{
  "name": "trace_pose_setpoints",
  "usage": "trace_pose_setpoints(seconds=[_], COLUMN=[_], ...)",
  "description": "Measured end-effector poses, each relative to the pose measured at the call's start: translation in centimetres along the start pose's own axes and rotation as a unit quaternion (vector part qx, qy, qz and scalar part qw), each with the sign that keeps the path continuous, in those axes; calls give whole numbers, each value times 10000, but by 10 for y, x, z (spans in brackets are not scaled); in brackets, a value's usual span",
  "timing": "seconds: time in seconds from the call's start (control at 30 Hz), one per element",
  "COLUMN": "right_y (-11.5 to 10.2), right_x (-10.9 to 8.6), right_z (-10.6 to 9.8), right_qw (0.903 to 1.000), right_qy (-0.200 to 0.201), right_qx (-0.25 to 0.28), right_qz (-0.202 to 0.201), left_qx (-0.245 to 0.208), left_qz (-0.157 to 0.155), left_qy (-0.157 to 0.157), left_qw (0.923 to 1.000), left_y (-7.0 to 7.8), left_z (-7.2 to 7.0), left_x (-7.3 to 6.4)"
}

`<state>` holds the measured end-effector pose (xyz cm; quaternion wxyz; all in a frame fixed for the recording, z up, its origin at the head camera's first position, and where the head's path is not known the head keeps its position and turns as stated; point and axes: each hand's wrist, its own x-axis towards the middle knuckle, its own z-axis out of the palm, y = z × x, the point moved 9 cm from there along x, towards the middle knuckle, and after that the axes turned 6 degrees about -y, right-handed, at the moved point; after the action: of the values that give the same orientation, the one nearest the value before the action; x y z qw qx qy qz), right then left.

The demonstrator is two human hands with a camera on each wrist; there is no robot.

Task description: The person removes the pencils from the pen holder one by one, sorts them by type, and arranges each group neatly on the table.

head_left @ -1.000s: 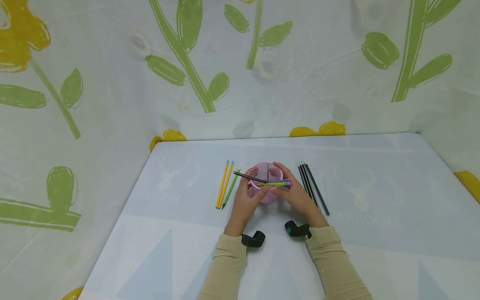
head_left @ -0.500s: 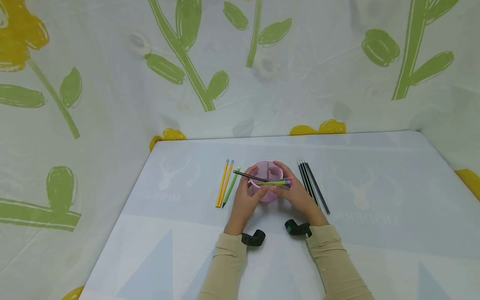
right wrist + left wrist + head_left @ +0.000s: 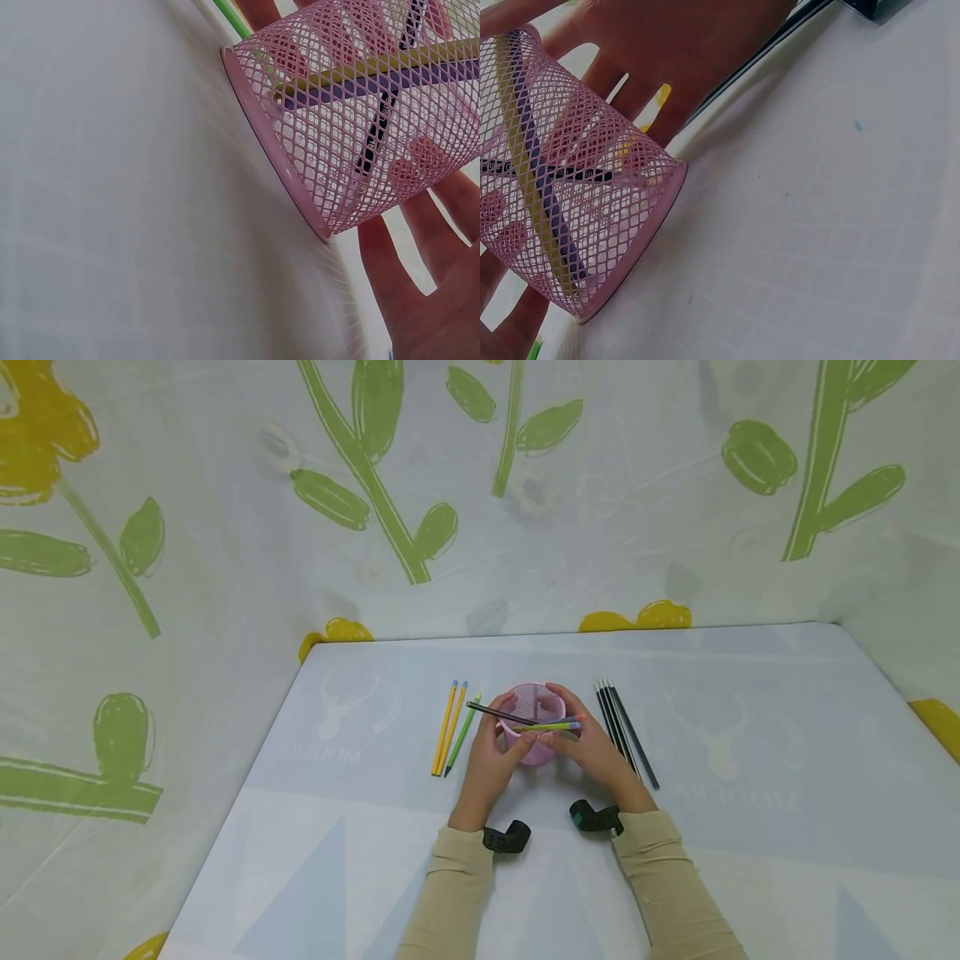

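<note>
Both my hands hold a pink mesh pencil cup (image 3: pixel 534 757) between them, near the middle of the table. My left hand (image 3: pixel 491 768) curls around its left side, and my right hand (image 3: pixel 600 758) wraps the right side, thumbs meeting at the front. Inside lean a black pencil (image 3: pixel 495 713), tilted left, and a yellow-green pencil (image 3: pixel 557 727) tilted right. Through the mesh in the right wrist view, a purple pencil (image 3: pixel 341 91) lies alongside the yellow-green one and crosses the black one. The cup's base rim (image 3: pixel 641 247) is down at the tabletop in the left wrist view.
Left of the cup lie two yellow pencils (image 3: pixel 445 727) and a green pencil (image 3: pixel 462 739). Several black pencils (image 3: pixel 633 739) lie side by side to the right, close to my right hand. A floral curtain (image 3: pixel 480 552) hangs behind the table (image 3: pixel 337 860).
</note>
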<state>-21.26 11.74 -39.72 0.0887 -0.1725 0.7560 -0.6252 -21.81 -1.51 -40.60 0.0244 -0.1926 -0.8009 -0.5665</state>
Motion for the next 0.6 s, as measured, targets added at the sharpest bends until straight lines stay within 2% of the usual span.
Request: trace_pose_setpoints(seconds=[0.27, 0.37, 0.43, 0.6], right_y=[1, 2, 2, 0], right_x=[-1, -1, -1, 0], right_z=[0, 0, -1, -1], right_qw=[10000, 10000, 10000, 10000], right_qy=[-4, -20, -22, -23], right_qx=[-6, 35, 36, -62], right_qz=[69, 55, 37, -37], left_qx=[-21, 186, 334, 614], left_qz=[-63, 97, 246, 401], left_qy=[5, 73, 144, 272], left_qw=[10000, 9998, 9990, 9969], left_y=[-1, 5, 16, 21], left_z=[2, 1, 0, 0], left_x=[0, 0, -2, -4])
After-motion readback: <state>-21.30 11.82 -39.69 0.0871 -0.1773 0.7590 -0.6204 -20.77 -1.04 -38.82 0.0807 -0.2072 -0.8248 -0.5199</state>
